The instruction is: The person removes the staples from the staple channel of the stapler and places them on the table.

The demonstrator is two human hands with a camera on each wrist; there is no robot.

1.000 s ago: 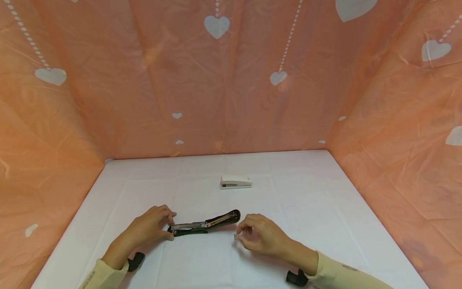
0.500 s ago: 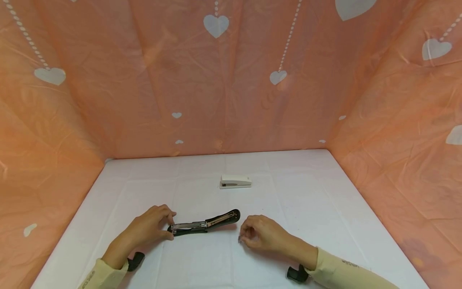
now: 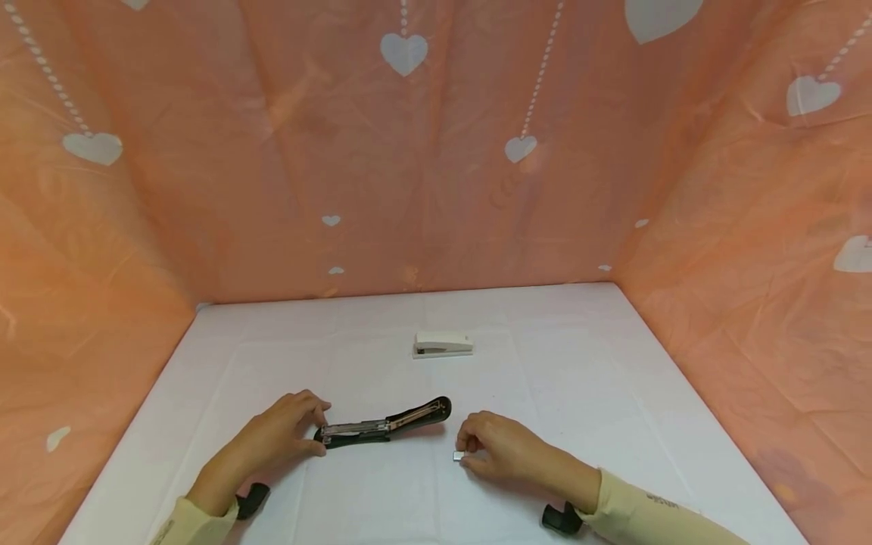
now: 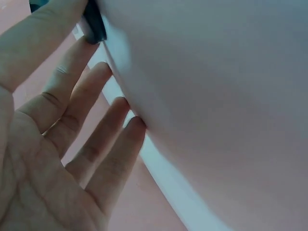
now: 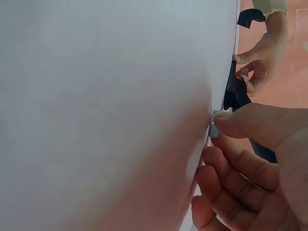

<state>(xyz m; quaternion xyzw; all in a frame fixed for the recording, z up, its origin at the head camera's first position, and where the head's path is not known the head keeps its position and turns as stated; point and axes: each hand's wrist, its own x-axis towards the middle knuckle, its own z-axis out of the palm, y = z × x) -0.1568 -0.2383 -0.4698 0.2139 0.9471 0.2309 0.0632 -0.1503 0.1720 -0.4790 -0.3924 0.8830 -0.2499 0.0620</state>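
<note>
A black stapler [image 3: 359, 438] lies on the white table with its top folded far back, its metal channel showing. My left hand [image 3: 269, 435] holds its left end between thumb and fingers. The left wrist view catches only a dark end of the stapler [image 4: 95, 21] at the thumb and index finger; the other fingertips touch the white surface. To the right of the stapler, apart from it, my right hand [image 3: 504, 448] pinches a small silver strip of staples [image 3: 458, 456]. In the right wrist view the strip of staples [image 5: 213, 127] sits between thumb and index finger.
Farther back on the white table [image 3: 565, 363] stands a closed white stapler [image 3: 443, 345]. Orange curtains with white hearts [image 3: 404, 54] enclose the table's back and sides. Black wrist mounts [image 3: 562, 519] hang under both forearms.
My right hand has shifted slightly right, away from the stapler, and the staple strip has turned in its fingers, briefly almost out of sight. My left hand keeps its hold on the stapler.
</note>
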